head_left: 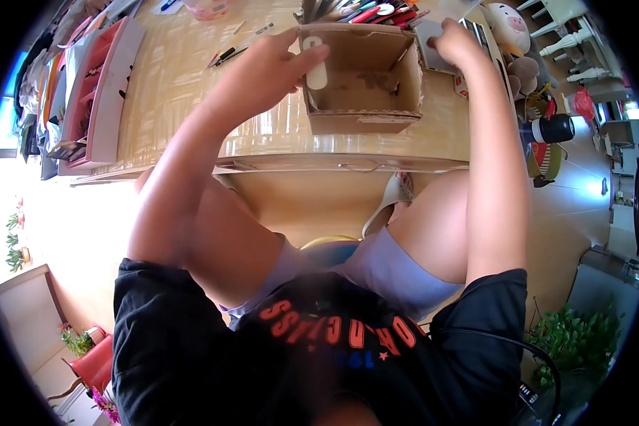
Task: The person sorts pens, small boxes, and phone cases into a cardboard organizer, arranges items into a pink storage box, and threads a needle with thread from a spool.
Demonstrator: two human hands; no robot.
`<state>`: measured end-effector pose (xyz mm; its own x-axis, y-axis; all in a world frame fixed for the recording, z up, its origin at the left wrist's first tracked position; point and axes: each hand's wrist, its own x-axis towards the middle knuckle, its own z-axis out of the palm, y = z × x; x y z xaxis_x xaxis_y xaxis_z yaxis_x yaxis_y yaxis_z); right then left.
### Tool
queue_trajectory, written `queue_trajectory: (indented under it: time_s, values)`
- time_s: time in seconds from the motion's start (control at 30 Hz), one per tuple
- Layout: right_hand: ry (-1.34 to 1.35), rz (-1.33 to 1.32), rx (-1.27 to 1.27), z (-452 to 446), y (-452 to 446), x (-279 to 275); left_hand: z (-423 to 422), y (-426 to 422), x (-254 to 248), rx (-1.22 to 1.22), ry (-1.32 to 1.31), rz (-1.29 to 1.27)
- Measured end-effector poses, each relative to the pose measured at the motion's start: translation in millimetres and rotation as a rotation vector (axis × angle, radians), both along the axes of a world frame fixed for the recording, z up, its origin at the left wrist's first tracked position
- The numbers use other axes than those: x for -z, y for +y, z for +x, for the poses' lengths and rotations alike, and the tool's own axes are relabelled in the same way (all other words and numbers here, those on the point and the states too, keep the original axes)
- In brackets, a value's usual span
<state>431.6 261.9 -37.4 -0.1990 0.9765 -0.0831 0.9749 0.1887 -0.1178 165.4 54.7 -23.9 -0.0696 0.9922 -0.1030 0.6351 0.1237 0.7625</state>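
Note:
An open cardboard box (pixel 366 121) stands on the table in front of me, and its inside looks bare apart from dark marks on the bottom. My left hand (pixel 280 64) is closed at the box's left wall, the thumb lying over a white oblong object (pixel 317 74) with rounded ends; its other fingers are partly hidden outside the wall. To the right of the cardboard box, my right hand (pixel 456 46) has its fingers closed at the edge of a small grey box (pixel 433 48). How far they wrap around it is partly hidden.
Several pens and markers (pixel 366 13) are bunched behind the cardboard box. Loose pens (pixel 227 54) lie left of it. A pink shelf unit (pixel 110 92) stands at the table's left end, and plush toys (pixel 510 28) sit at the right edge. A drawer handle (pixel 358 167) shows below the tabletop.

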Motion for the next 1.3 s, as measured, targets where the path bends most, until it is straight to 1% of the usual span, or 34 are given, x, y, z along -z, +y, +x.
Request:
queue_trajectory:
  time_s: [0.03, 0.13, 0.17, 0.27, 0.37, 0.4, 0.5, 0.53, 0.57, 0.6, 0.67, 0.7, 0.73, 0.77, 0.8, 0.83, 0.9, 0.93, 0.97, 1.0, 1.07, 1.1, 1.2, 1.23, 1.3]
  values:
    - [-0.098, -0.055, -0.043, -3.7, -6.2, -4.2, 0.1, -0.6, 0.4, 0.000, 0.006, 0.014]
    - [-0.089, -0.131, -0.184, -0.1, -5.3, 15.8, 0.8, -1.4, 3.8, 0.005, 0.020, 0.044]
    - [-0.019, -0.125, -0.209, 5.1, -3.5, 19.1, 0.7, -0.6, 3.9, 0.011, 0.025, 0.048]
    - [0.014, -0.099, -0.229, 6.7, -5.9, 14.1, 0.8, 0.0, 1.4, 0.023, 0.044, 0.040]
    - [0.019, 0.220, -0.076, 2.1, -7.9, 1.8, 0.7, -1.1, -1.0, 0.037, 0.066, 0.040]
    - [-0.002, 0.289, 0.013, 4.1, -1.4, -5.3, 0.4, -1.6, -0.9, 0.042, 0.073, 0.043]
    - [0.043, 0.274, 0.063, 21.4, -2.4, -54.5, -5.2, 1.4, 10.8, 0.068, 0.021, 0.133]
    - [0.058, 0.270, 0.080, 21.5, -16.0, -66.9, -4.8, 1.0, 10.4, 0.058, 0.001, 0.107]
    - [0.384, 0.780, -0.005, 18.3, -42.3, -60.7, -4.2, 1.1, 9.4, 0.048, -0.020, 0.082]
    - [0.423, 0.901, 0.115, -6.1, -81.1, -81.0, -3.6, 1.3, 8.5, 0.038, -0.041, 0.059]
    - [0.633, 1.022, -0.071, 7.9, -61.1, -92.8, -3.0, 2.6, 11.2, 0.044, 0.004, 0.106]
    - [0.939, 0.773, -0.076, 9.4, -49.3, -118.8, -3.4, 2.8, 13.5, 0.046, 0.027, 0.129]
    - [1.110, 0.652, -0.117, 12.9, -53.2, -118.5, -4.8, 2.2, 16.7, 0.091, 0.071, 0.204]
    - [1.221, 0.526, -0.175, 15.3, -62.5, -109.7, -6.8, 1.2, 20.5, 0.136, 0.115, 0.278]
    - [1.238, 0.406, -0.224, 0.4, -85.1, -109.0, -6.1, 0.1, 19.4, 0.142, 0.105, 0.294]
    - [1.195, 0.312, -0.262, -15.2, -102.5, -104.3, -5.5, -0.9, 18.2, 0.148, 0.096, 0.310]
    - [1.032, 0.206, -0.305, -47.4, -131.4, -91.1, 2.8, -4.1, 8.1, 0.083, -0.033, 0.222]
    - [0.915, 0.205, -0.292, -62.4, -145.7, -90.6, 2.0, -3.6, 8.9, 0.073, 0.002, 0.223]
    - [0.733, 0.191, -0.209, -74.7, -165.1, -103.9, 1.1, -2.4, 10.1, 0.063, 0.036, 0.225]
    - [0.684, 0.274, -0.280, -76.5, -154.2, -81.5, 0.9, -1.5, 11.2, 0.053, 0.069, 0.226]
    - [0.733, 0.326, -0.414, -83.4, -149.2, -58.6, 3.1, -4.2, 6.4, 0.049, 0.106, 0.214]
    - [0.642, 0.225, -0.347, -87.0, -156.2, -65.8, 3.3, -4.9, 4.1, 0.046, 0.126, 0.208]
    - [0.646, 0.191, -0.409, -92.8, -169.5, -66.2, 1.0, -3.1, 11.6, 0.046, 0.107, 0.202]
    - [0.616, 0.007, -0.398, -94.2, -152.9, -57.7, -0.4, -3.1, 10.2, 0.063, 0.134, 0.180]
    - [0.517, -0.060, -0.426, -91.7, -144.0, -50.4, -2.4, -1.1, 14.3, 0.066, 0.024, 0.173]
